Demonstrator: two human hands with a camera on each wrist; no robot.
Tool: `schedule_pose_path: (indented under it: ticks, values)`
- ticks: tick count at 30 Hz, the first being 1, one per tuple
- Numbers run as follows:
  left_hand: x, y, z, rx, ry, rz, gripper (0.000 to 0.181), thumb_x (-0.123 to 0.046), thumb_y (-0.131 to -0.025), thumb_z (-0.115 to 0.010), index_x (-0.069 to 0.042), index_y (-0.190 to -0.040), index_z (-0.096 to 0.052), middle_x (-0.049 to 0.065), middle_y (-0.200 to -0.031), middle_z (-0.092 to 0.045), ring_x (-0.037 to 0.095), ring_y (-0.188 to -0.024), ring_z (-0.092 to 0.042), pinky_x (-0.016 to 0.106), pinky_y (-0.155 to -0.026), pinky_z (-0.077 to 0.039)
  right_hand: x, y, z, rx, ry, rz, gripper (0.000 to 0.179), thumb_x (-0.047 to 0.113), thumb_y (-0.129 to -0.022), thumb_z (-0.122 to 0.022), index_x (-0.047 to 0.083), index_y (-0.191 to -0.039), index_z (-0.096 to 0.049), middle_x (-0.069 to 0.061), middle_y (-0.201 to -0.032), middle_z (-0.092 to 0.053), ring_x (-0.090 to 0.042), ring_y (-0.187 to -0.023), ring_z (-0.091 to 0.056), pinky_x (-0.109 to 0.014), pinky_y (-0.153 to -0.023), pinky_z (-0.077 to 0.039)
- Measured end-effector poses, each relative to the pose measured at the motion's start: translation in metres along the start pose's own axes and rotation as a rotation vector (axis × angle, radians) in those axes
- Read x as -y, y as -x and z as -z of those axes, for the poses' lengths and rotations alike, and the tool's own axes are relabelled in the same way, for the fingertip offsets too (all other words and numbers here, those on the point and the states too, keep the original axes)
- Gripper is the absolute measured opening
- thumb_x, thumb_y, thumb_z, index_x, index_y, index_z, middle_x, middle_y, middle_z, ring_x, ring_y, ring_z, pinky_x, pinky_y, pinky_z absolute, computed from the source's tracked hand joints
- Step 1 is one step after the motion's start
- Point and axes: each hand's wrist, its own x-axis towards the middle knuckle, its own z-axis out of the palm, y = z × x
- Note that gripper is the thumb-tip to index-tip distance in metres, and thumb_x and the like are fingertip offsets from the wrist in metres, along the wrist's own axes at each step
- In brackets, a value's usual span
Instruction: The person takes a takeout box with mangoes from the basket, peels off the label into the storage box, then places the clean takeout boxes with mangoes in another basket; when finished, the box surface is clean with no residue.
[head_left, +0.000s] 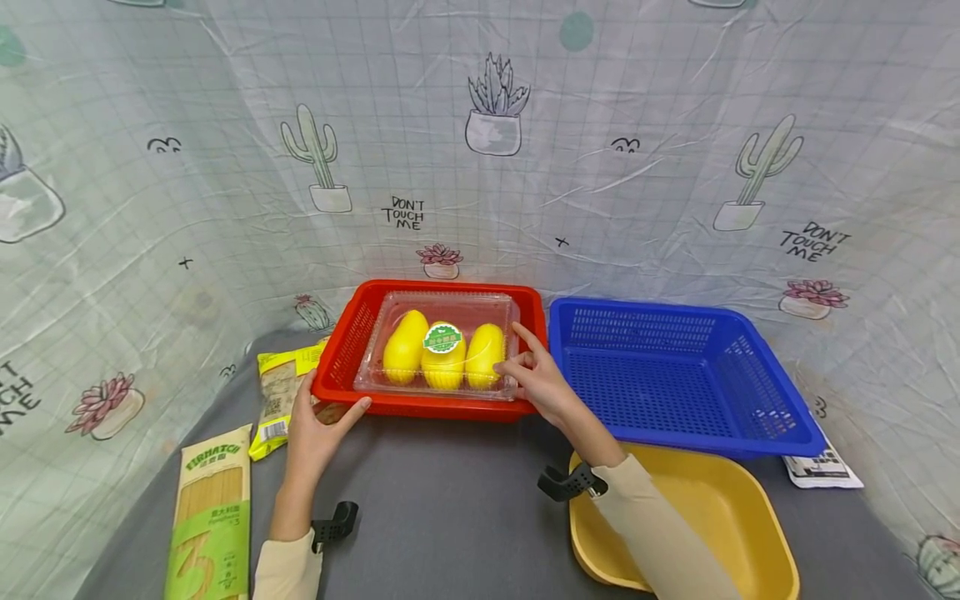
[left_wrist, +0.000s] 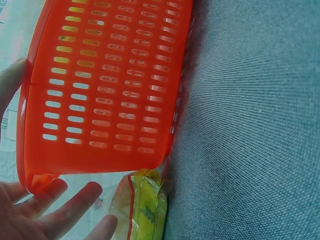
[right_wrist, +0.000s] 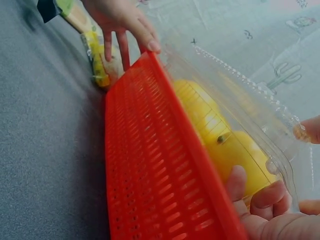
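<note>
A clear plastic clamshell box (head_left: pixel 375 379) with three yellow mangoes (head_left: pixel 406 346) and a round green label (head_left: pixel 442 337) sits tilted inside the red basket (head_left: pixel 341 346). My right hand (head_left: pixel 542 385) grips the box's right end, thumb at the near corner and fingers along the side. In the right wrist view the mangoes (right_wrist: pixel 245 155) show through the lid just above the basket's rim. My left hand (head_left: pixel 318 433) is spread at the basket's near left corner. Its thumb rests on the front rim; the other fingers are stretched out along the left side, fingertips at the rim.
Right of the red basket stands a blue basket (head_left: pixel 637 375), with a yellow tub (head_left: pixel 720 517) in front and a white packet (head_left: pixel 825 471) partly under it. To the left lie a yellow food packet (head_left: pixel 277 396) and a spaghetti pack (head_left: pixel 213 517). A patterned curtain (head_left: pixel 420 108) hangs behind.
</note>
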Motion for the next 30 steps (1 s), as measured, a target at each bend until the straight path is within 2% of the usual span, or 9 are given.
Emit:
schedule_pose_path:
  ticks: [6,14,20,23,27,30]
  values:
    - [0.000,-0.001,0.001,0.000,0.000,0.008,0.095,-0.037,-0.080,-0.080,-0.009,-0.152,-0.025,0.017,-0.147,-0.039,0.035,-0.125,-0.047,0.053,-0.101,-0.044,0.007,0.007,0.001,0.009,-0.011,0.019,0.078,0.007,-0.091,-0.061,0.021,-0.156,-0.021,-0.008,-0.094,-0.048,-0.021,-0.089,-0.054,-0.035,-0.077,-0.058]
    - [0.002,0.001,0.003,-0.002,-0.020,0.023,0.096,-0.039,-0.080,-0.080,-0.009,-0.153,-0.024,0.017,-0.148,-0.038,0.035,-0.128,-0.044,0.054,-0.104,-0.042,0.014,0.016,-0.001,0.004,-0.028,0.068,0.075,0.005,-0.092,-0.059,0.021,-0.156,-0.022,-0.007,-0.090,-0.047,-0.018,-0.082,-0.056,-0.029,-0.072,-0.058]
    - [0.000,0.003,0.004,0.000,-0.044,0.007,0.094,-0.039,-0.081,-0.079,-0.009,-0.152,-0.025,0.017,-0.148,-0.038,0.034,-0.129,-0.040,0.057,-0.104,-0.040,0.017,0.027,-0.001,0.024,-0.065,0.081,0.075,0.002,-0.091,-0.057,0.022,-0.155,-0.024,-0.010,-0.093,-0.046,-0.018,-0.082,-0.057,-0.031,-0.072,-0.059]
    - [0.000,0.002,0.003,0.008,-0.036,-0.005,0.091,-0.034,-0.083,-0.078,-0.009,-0.152,-0.024,0.018,-0.147,-0.037,0.036,-0.126,-0.044,0.055,-0.101,-0.043,0.019,0.033,0.000,0.046,-0.060,0.091,0.075,0.001,-0.090,-0.056,0.021,-0.155,-0.023,-0.013,-0.097,-0.047,-0.020,-0.084,-0.056,-0.031,-0.073,-0.058]
    - [-0.001,0.002,0.003,0.020,-0.025,-0.025,0.090,-0.021,-0.084,-0.078,-0.005,-0.153,-0.021,0.022,-0.146,-0.037,0.040,-0.118,-0.052,0.052,-0.096,-0.047,0.020,0.040,0.002,0.070,-0.045,0.090,0.077,0.001,-0.089,-0.057,0.020,-0.155,-0.022,-0.016,-0.109,-0.048,-0.023,-0.095,-0.055,-0.036,-0.079,-0.058]
    - [-0.001,0.002,0.004,0.026,-0.041,-0.030,0.090,-0.015,-0.084,-0.076,-0.003,-0.153,-0.019,0.025,-0.146,-0.035,0.042,-0.117,-0.052,0.053,-0.095,-0.047,0.020,0.046,0.002,0.076,-0.042,0.085,0.078,0.001,-0.089,-0.059,0.020,-0.154,-0.022,-0.016,-0.112,-0.047,-0.024,-0.098,-0.054,-0.036,-0.081,-0.057]
